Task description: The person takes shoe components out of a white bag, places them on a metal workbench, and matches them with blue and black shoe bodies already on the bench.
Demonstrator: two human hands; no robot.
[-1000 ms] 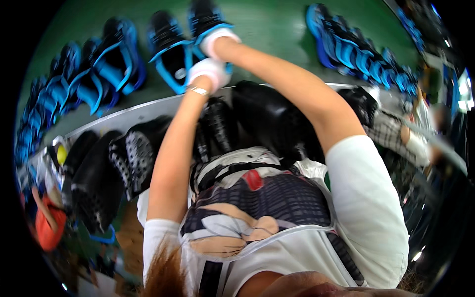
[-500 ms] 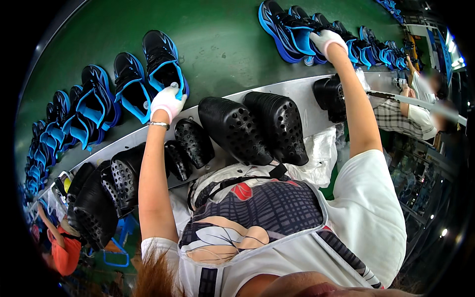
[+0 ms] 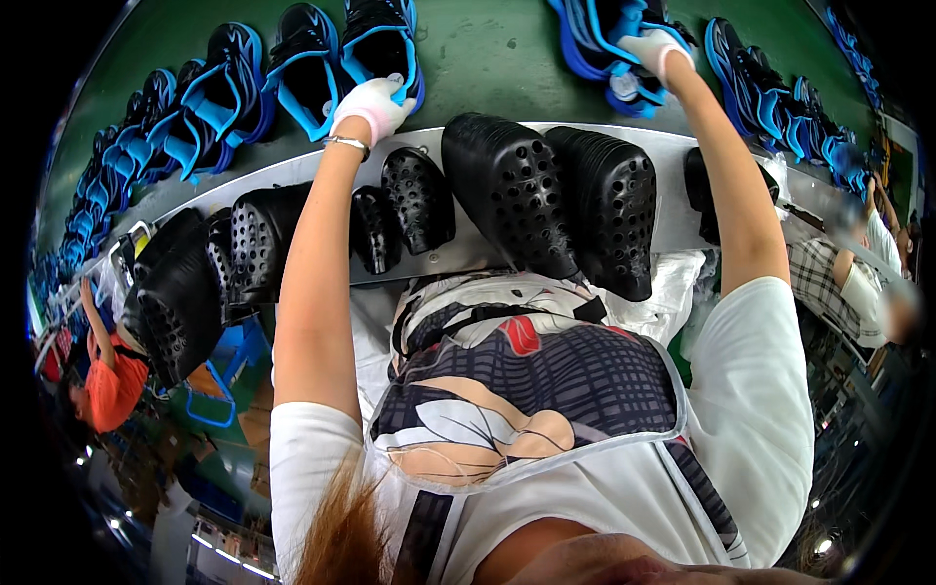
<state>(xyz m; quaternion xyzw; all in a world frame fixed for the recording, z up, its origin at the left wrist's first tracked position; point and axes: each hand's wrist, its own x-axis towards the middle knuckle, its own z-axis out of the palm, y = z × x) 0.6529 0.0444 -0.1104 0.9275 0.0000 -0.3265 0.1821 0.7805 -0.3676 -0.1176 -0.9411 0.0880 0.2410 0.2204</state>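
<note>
- Your left hand, in a white glove, has its fingers curled onto the heel end of a black-and-blue sandal lying on the green belt, close to the belt's near edge. Looks like a grip, not just a touch.
- Your right hand, gloved too, is clamped on another blue-strapped sandal farther right on that belt.
- I'd guess these are light and bendy foam, slightly grippy, nothing fragile. Pinch the sole edge or the heel strap; thin straps will flop.
- Along the grey shelf at the belt's near edge sit black perforated clogs, toes hanging over.
</note>
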